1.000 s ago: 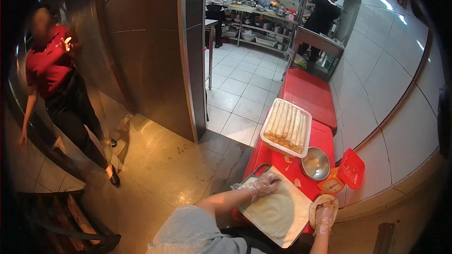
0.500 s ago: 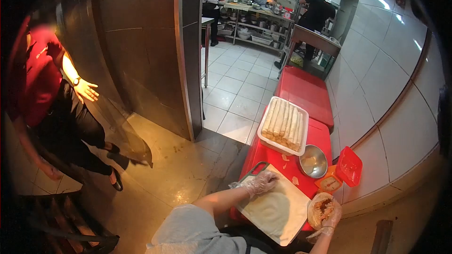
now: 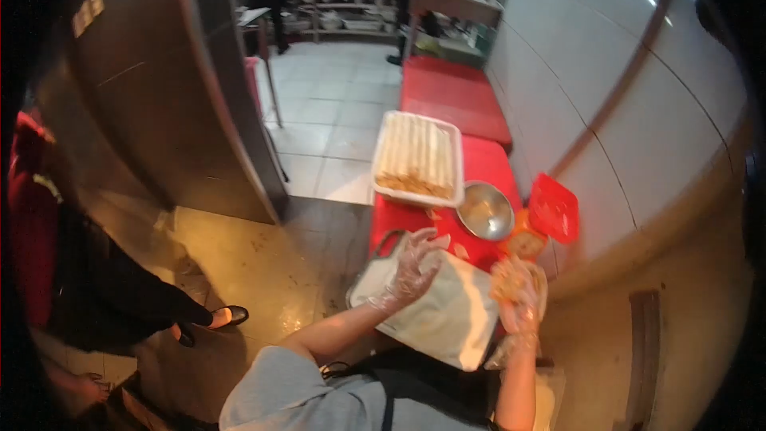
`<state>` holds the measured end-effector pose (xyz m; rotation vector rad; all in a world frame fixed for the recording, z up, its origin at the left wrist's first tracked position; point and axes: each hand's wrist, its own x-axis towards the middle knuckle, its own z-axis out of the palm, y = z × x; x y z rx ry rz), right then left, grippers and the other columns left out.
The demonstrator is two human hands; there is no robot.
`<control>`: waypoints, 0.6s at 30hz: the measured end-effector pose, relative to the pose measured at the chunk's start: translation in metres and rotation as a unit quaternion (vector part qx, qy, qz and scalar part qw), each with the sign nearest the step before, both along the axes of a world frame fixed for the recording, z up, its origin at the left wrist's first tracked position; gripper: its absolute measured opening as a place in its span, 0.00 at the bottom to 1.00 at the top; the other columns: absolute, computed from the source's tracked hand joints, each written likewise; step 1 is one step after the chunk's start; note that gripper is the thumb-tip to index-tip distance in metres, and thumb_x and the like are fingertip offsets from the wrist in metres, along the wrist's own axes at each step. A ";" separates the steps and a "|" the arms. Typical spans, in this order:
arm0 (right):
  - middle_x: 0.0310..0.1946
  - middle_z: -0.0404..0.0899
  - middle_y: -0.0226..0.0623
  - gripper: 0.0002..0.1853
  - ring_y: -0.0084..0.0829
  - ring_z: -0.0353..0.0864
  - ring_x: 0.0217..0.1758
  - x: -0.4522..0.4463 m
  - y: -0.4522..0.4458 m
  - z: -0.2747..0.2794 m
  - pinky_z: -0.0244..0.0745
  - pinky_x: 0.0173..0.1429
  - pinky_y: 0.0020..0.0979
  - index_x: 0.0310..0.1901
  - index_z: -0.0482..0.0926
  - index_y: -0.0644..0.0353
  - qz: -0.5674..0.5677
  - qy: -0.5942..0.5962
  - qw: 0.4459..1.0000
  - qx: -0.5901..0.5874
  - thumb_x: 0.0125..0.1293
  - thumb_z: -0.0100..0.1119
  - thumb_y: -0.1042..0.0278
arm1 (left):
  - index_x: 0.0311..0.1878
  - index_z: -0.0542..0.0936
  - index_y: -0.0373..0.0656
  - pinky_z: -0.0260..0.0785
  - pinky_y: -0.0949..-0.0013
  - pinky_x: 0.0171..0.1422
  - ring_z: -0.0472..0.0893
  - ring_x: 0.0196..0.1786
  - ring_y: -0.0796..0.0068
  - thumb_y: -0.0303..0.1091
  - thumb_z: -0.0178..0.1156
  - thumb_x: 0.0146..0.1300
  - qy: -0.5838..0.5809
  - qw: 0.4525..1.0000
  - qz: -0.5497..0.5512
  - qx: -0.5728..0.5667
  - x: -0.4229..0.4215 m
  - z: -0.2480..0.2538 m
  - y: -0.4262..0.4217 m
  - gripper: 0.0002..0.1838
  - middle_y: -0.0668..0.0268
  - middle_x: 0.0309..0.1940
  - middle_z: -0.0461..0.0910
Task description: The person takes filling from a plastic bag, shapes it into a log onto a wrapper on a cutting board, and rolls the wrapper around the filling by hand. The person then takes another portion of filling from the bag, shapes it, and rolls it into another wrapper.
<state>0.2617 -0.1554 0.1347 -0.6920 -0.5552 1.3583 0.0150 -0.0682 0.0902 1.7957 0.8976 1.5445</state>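
In a clear plastic glove, my left hand (image 3: 413, 273) hovers over the upper part of a cutting board (image 3: 372, 278) with its fingers apart and nothing in them. A thin pale wrapper sheet (image 3: 439, 311) lies flat on the board. At the board's right side, my right hand (image 3: 525, 303), also gloved, holds a clump of shredded orange-brown filling (image 3: 506, 281). A bowl (image 3: 542, 291) shows partly behind and below that hand. Beyond the board stands a metal bowl (image 3: 485, 211), its contents unclear.
A white tray (image 3: 415, 198) of long pale rolls (image 3: 416, 148) rests on red chests (image 3: 455, 100). An orange scale (image 3: 524, 241) and a red plastic basket (image 3: 554, 207) stand by the tiled wall. At left stands a person in dark trousers (image 3: 120, 271). Several people work in the kitchen behind.
My left hand has lifted off the wrapper and its fingers have spread. My right hand has raised filling out of the bowl. The view has swung right and down.
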 end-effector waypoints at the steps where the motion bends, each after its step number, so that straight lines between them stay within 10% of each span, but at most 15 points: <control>1: 0.64 0.74 0.44 0.37 0.41 0.76 0.66 -0.020 0.004 0.014 0.73 0.71 0.42 0.70 0.66 0.59 0.003 -0.018 1.000 0.002 0.55 0.62 0.79 | 0.62 0.80 0.46 0.58 0.55 0.76 0.70 0.70 0.57 0.42 0.59 0.69 -0.079 0.993 -0.071 -0.052 0.014 -0.002 -0.003 0.21 0.56 0.67 0.71; 3: 0.64 0.74 0.44 0.34 0.41 0.77 0.66 -0.053 0.011 0.028 0.74 0.70 0.42 0.69 0.66 0.60 -0.002 -0.069 0.998 -0.004 0.59 0.60 0.82 | 0.66 0.76 0.45 0.56 0.55 0.78 0.68 0.72 0.59 0.53 0.53 0.74 -0.275 0.918 -0.182 -0.220 0.035 0.002 -0.017 0.27 0.58 0.70 0.70; 5: 0.63 0.76 0.44 0.30 0.42 0.78 0.65 -0.079 0.012 0.028 0.75 0.68 0.43 0.66 0.69 0.60 -0.014 -0.168 0.985 0.032 0.61 0.60 0.83 | 0.68 0.74 0.44 0.59 0.55 0.78 0.69 0.72 0.59 0.61 0.45 0.77 -0.483 0.725 -0.242 -0.427 0.051 0.020 -0.037 0.32 0.58 0.68 0.72; 8: 0.58 0.80 0.45 0.24 0.45 0.79 0.62 -0.093 0.010 0.029 0.77 0.63 0.43 0.60 0.75 0.59 -0.023 -0.427 0.893 0.141 0.61 0.62 0.81 | 0.71 0.70 0.46 0.61 0.54 0.77 0.72 0.69 0.61 0.67 0.42 0.75 -0.582 0.623 -0.304 -0.425 0.053 0.029 -0.034 0.37 0.58 0.65 0.74; 11: 0.47 0.84 0.42 0.19 0.43 0.84 0.52 -0.091 0.009 0.042 0.76 0.57 0.39 0.50 0.83 0.58 -0.068 -0.698 0.674 0.232 0.55 0.71 0.79 | 0.65 0.75 0.45 0.72 0.61 0.68 0.79 0.60 0.69 0.58 0.53 0.75 -0.545 0.629 -0.333 -0.444 0.049 0.006 -0.025 0.29 0.63 0.56 0.79; 14: 0.49 0.85 0.42 0.16 0.43 0.84 0.51 -0.089 0.004 0.069 0.75 0.57 0.41 0.48 0.84 0.58 -0.016 -0.756 0.615 0.226 0.56 0.71 0.77 | 0.52 0.79 0.48 0.77 0.69 0.57 0.82 0.50 0.76 0.50 0.62 0.71 -0.487 0.631 -0.349 -0.493 0.039 0.014 -0.022 0.17 0.69 0.45 0.82; 18: 0.49 0.85 0.42 0.12 0.41 0.82 0.53 -0.074 -0.003 0.068 0.73 0.61 0.40 0.46 0.85 0.60 -0.070 -0.671 0.715 0.186 0.60 0.69 0.75 | 0.49 0.80 0.51 0.79 0.70 0.46 0.83 0.41 0.80 0.49 0.62 0.71 -0.479 0.609 -0.332 -0.539 0.030 0.030 -0.020 0.14 0.72 0.41 0.81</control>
